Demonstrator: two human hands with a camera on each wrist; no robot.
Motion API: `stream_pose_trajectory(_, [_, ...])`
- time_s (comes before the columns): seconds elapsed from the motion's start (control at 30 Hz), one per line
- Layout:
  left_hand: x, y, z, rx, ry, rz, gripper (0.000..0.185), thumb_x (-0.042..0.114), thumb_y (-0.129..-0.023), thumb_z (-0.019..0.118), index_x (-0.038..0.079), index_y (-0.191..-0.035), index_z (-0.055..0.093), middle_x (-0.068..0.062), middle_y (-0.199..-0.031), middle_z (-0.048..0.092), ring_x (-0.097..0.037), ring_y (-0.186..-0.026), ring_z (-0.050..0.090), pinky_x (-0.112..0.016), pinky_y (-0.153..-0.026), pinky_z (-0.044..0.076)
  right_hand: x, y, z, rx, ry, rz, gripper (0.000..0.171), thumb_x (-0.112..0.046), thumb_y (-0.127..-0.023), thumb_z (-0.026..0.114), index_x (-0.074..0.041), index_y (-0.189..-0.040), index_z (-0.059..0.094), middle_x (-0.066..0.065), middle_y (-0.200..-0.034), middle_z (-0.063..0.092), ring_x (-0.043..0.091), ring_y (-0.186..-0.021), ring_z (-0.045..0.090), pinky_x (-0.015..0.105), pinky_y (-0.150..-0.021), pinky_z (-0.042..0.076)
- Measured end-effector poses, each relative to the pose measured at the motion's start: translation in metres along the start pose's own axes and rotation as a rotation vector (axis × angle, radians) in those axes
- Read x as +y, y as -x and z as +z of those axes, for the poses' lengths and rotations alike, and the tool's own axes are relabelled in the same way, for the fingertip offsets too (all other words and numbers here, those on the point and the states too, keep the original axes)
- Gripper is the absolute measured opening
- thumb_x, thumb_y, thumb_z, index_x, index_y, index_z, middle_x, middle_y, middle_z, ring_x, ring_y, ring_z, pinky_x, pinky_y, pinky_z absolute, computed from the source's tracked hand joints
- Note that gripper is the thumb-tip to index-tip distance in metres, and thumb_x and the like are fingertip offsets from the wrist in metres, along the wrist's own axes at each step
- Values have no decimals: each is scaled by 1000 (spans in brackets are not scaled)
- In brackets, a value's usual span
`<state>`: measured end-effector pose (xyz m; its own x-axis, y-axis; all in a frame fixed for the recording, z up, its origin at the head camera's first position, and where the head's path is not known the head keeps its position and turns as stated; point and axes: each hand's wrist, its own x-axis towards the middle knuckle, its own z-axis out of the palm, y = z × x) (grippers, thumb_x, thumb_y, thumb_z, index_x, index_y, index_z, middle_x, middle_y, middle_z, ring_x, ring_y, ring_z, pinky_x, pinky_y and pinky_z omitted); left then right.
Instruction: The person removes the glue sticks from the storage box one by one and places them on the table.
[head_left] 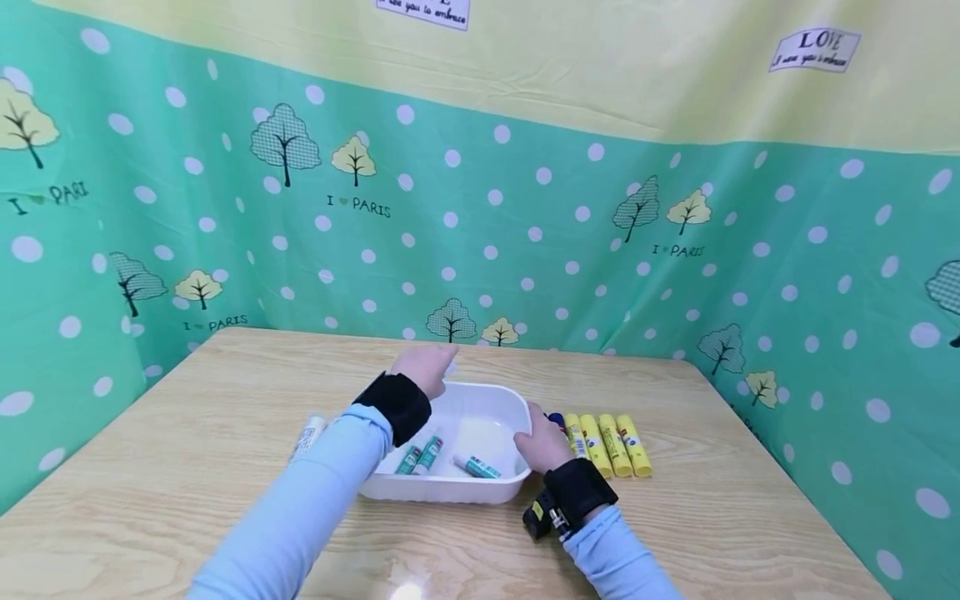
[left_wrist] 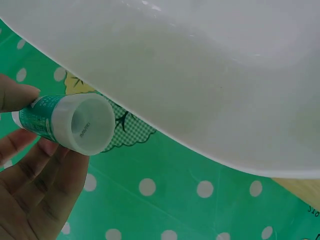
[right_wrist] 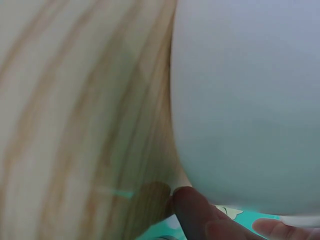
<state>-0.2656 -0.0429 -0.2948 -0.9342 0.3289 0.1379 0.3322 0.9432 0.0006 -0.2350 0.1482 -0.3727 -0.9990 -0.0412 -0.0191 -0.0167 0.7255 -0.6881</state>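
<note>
My left hand (head_left: 425, 368) is raised over the far left part of a white plastic basin (head_left: 450, 492). It pinches a green glue stick (left_wrist: 42, 117) with a whitish end, thumb on one side and fingers on the other, as the left wrist view shows. At the basin's right side, my right hand (head_left: 543, 442) grips the rim. The right wrist view shows fingers (right_wrist: 197, 212) against the outer wall. Inside the basin lie a green glue stick (head_left: 408, 460), another green glue stick (head_left: 428, 456) beside it, and a third green-and-white glue stick (head_left: 477, 467) apart from them.
Several yellow glue sticks (head_left: 615, 446) lie in a row right of the basin, with a dark blue item (head_left: 557, 420) at the row's left end, partly hidden by my hand. A white tube (head_left: 308, 433) lies left of the basin on the wooden table (head_left: 225, 433). A patterned curtain (head_left: 525, 208) hangs behind.
</note>
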Motion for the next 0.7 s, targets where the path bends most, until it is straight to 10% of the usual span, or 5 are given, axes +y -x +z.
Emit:
stream_pose_trajectory(0.27, [-30, 12, -11, -12, 72, -94, 56, 2, -72, 60, 4, -124, 40, -16, -99, 60, -23, -68, 57, -28, -51, 44, 1, 0, 2, 13, -1, -19, 52, -7, -82, 45, -4, -131, 29, 19, -125, 43, 31, -108, 48, 43, -81, 43])
stream_pose_trajectory(0.7, [-117, 56, 13, 44, 49, -231, 44, 3, -66, 64, -7, -107, 50, -21, -88, 59, -31, -75, 57, -41, -62, 45, 0, 1, -1, 6, 23, -3, 52, -10, -83, 45, -3, -132, 28, 19, -127, 41, 30, -110, 46, 43, -84, 41])
